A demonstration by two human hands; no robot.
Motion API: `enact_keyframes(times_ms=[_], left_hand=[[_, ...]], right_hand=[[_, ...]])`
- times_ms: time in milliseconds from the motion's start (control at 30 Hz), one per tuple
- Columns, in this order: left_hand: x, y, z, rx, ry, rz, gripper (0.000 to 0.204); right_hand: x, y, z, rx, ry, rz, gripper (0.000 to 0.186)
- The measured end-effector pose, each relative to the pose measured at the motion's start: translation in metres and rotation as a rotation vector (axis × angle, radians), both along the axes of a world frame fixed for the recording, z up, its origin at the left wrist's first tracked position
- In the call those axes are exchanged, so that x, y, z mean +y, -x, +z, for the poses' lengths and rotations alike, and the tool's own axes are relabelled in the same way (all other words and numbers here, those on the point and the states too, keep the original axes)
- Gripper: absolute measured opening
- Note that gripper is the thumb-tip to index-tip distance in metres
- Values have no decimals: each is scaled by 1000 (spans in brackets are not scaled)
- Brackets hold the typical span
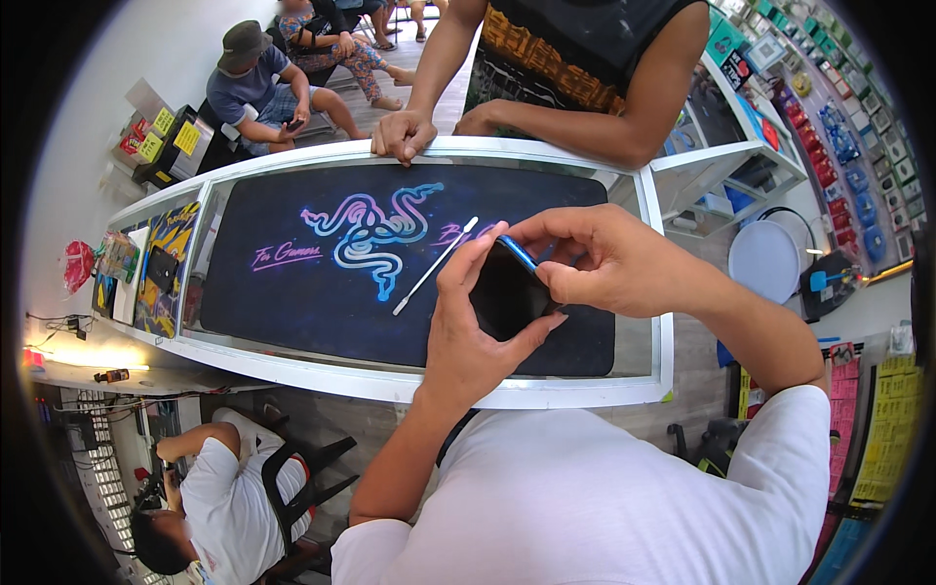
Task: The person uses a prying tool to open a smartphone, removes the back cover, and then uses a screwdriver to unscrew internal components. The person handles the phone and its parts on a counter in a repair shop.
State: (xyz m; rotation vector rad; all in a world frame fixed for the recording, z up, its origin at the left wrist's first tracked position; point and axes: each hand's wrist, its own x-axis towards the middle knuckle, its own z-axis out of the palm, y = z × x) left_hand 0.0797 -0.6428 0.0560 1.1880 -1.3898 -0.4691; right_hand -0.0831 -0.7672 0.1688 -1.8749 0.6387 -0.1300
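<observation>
My left hand (458,331) grips a dark smartphone (505,297) with a bright blue rim, thumb on its lower end and fingers along its left side. My right hand (590,263) holds the same phone at its upper end and edge, with the thumb pressed near the blue rim. The phone is tilted above a dark desk mat (263,214) with a pink and blue printed design. Just left of my hands, a thin white double-ended stick (419,292) lies diagonally on the mat.
The mat lies on a white-framed glass counter (661,361). Across it, a person's hand (405,136) rests on the far edge. Seated people (253,97) are beyond. A seated co-worker (224,487) is at lower left. A round pale disc (760,258) stands at right.
</observation>
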Motion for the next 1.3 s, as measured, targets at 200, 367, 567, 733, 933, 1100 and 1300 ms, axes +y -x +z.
enact_keyframes(times_ms=[200, 367, 567, 733, 933, 1100, 1300], left_hand=[[7, -6, 25, 65, -53, -32, 87], [11, -3, 38, 147, -191, -29, 88], [10, -5, 40, 132, -226, 4, 89], [9, -4, 33, 125, -172, 15, 90], [10, 1, 35, 89, -183, 52, 90], [12, 4, 34, 134, -159, 59, 88], [11, 4, 31, 50, -111, 97, 86]], right_hand=[[0, -12, 5, 16, 53, 17, 50], [1, -17, 8, 16, 136, 32, 51], [4, -18, 11, 75, 157, 29, 53], [0, -17, 0, -17, 219, 47, 53], [-1, -17, 0, -31, 207, 34, 51], [0, -18, -3, -67, 265, 30, 47], [4, -20, 3, -72, 337, 38, 46]])
